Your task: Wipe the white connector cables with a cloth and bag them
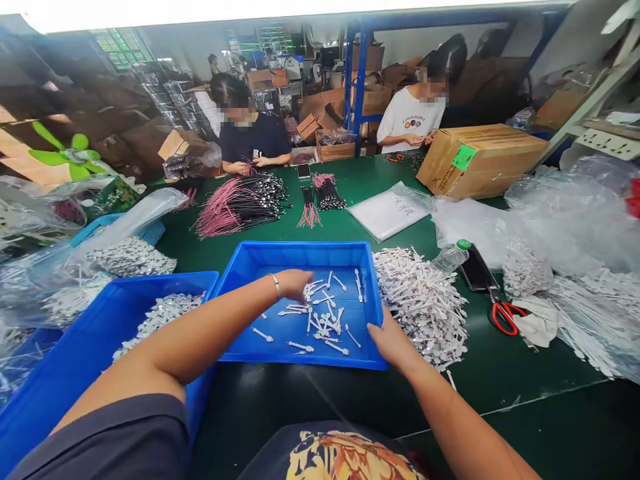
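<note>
A shallow blue plastic tray point(305, 250) lies in front of me on the green table. Scattered over its floor are several small white strip-like parts point(327, 323) with wider, connector-like ends. My left hand point(294, 285) reaches over the tray, bent downward at the upper edge of these parts. Its fingers are blurred and partly hidden, so what they hold does not show. At the tray's right wall, my right hand point(391, 339) grips the rim, thumb on the inner side. Right beside that hand rises a large heap of the same white parts point(423, 307).
A deeper blue bin point(165, 283) with white pieces stands at left. Red-handled scissors point(505, 318), a phone point(476, 268) and a bottle point(451, 257) lie at right. Wire bundles point(240, 207), a carton point(480, 160) and two seated people are across the table.
</note>
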A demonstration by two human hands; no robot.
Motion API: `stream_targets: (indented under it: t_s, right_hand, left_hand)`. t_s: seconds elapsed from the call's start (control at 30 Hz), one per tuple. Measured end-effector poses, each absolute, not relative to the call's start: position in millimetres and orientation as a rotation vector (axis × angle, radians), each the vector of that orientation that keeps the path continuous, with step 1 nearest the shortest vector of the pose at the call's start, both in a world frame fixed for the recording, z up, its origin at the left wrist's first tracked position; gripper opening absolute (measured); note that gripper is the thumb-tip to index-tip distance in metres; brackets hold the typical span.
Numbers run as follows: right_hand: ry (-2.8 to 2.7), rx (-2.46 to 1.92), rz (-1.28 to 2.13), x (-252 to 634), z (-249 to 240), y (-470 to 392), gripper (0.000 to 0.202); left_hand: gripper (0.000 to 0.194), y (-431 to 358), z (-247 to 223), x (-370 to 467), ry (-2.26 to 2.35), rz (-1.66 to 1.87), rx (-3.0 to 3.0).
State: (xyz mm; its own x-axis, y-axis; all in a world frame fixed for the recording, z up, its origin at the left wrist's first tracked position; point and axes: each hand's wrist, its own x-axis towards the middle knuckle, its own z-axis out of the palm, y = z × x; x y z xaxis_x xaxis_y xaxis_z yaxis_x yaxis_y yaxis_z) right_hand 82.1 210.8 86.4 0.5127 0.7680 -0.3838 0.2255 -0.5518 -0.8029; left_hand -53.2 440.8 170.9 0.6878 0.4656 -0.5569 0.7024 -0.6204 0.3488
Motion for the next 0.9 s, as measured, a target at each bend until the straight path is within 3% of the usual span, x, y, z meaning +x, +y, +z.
stream_targets:
  t_s: [0.17, 0.3, 0.37, 0.63, 0.9]
  right_hand:
    - [-0.798, -2.052, 1.025, 82, 89, 211, 0.06]
    - [-0.786, -2.064, 1.041, 81, 92, 213, 0.06]
    - [-0.793, -2.061, 1.043, 81, 94, 213, 0.059]
    - [-0.753, -2.069, 1.055, 81, 95, 213, 0.06]
    - [-0.706, -2.094, 1.063, 81, 97, 216, 0.062]
  left_hand:
    - [0.11, 452, 111, -166, 1.221, -0.788, 2.394]
    - [0.144, 454, 73, -189, 1.167, -0.938, 2.478]
    - [0.151, 458, 62, -191, 1.017, -0.905, 2.48]
    - [0.129, 446, 39, -154, 0.266, -0.443, 2.623]
    - [0.126, 427, 13, -42, 0.13, -0.118, 2.666]
